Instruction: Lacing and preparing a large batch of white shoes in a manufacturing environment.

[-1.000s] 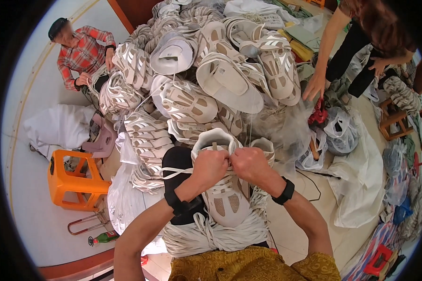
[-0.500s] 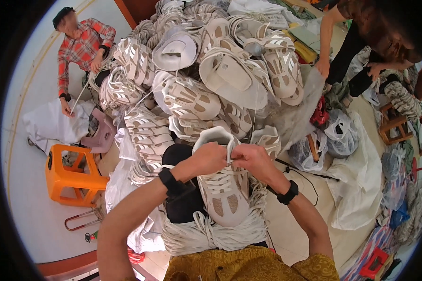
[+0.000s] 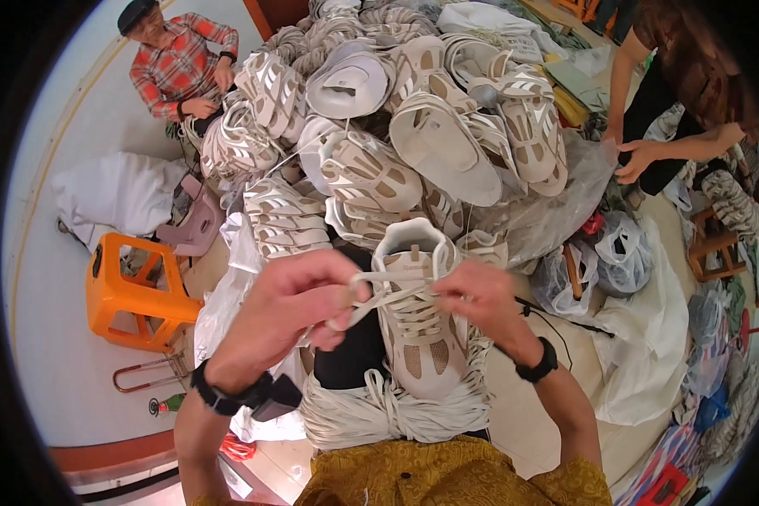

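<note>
A beige and white sneaker stands toe toward me on my lap, its front partly laced. My left hand pinches a white shoelace with thumb and fingers, left of the shoe's tongue. The lace stretches across the tongue to my right hand, whose fingers are closed on it at the right eyelets and slightly blurred. Beneath the toe, a thick bundle of white laces lies over my lap.
A large heap of similar sneakers rises just ahead. An orange stool stands left. A person in a plaid shirt sits far left; another person's hands hold plastic sheeting at right. Plastic bags lie below.
My hands have moved from the shoe's collar down and apart, drawing the lace across the tongue. The left hand went farther left. The person at right now has both hands at the sheeting.
</note>
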The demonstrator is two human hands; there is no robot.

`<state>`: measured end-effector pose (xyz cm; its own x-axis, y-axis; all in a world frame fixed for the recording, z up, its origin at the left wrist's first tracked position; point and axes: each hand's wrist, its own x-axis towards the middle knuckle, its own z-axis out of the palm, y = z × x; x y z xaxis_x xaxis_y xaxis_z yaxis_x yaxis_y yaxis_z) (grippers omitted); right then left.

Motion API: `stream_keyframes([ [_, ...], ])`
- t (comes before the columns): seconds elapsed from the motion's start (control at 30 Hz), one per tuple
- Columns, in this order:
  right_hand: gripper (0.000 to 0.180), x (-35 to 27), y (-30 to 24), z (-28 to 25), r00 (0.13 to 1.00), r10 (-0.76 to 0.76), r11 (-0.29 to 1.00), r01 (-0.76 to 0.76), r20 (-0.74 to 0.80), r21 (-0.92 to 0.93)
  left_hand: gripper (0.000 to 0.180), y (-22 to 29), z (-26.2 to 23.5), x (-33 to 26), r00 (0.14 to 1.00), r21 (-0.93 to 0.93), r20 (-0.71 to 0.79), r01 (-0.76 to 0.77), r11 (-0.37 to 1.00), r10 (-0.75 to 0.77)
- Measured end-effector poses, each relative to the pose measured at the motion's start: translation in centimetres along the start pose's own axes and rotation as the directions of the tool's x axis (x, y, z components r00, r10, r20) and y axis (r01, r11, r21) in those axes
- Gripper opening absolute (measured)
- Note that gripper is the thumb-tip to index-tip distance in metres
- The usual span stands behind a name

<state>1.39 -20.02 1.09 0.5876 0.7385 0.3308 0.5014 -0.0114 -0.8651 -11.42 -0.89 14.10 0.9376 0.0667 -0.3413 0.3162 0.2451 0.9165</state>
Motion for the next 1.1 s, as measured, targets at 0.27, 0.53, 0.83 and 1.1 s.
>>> stream_keyframes([
  [0.27, 0.013, 1.8, -3.3, 3.1, 0.957, -0.266, 0.955, 0.277, 0.111, -0.103, 0.012, -1.4, 0.4, 2.9, 0.98, 0.017, -0.009, -0.2, 0.98, 0.2],
  [0.53, 0.01, -1.6, -2.7, -3.1, 0.997, 0.074, 0.882, -0.072, 0.014, 0.466, 0.016, -4.7, -8.8, 3.3, 0.855, -0.646, -0.291, -0.507, 0.57, 0.429],
  [0.83, 0.014, -2.5, -1.7, -6.9, 0.951, 0.173, 0.737, 0.049, -0.257, 0.674, 0.018, -10.6, -19.5, 2.5, 0.67, -0.33, -0.625, -0.691, 0.643, 0.4],
  [1.1, 0.018, -4.6, 0.5, -11.5, 0.901, 0.153, 0.88, 0.062, -0.405, 0.471, 0.023, -11.3, -18.8, 3.3, 0.469, 0.037, -0.818, -0.534, 0.845, 0.332],
])
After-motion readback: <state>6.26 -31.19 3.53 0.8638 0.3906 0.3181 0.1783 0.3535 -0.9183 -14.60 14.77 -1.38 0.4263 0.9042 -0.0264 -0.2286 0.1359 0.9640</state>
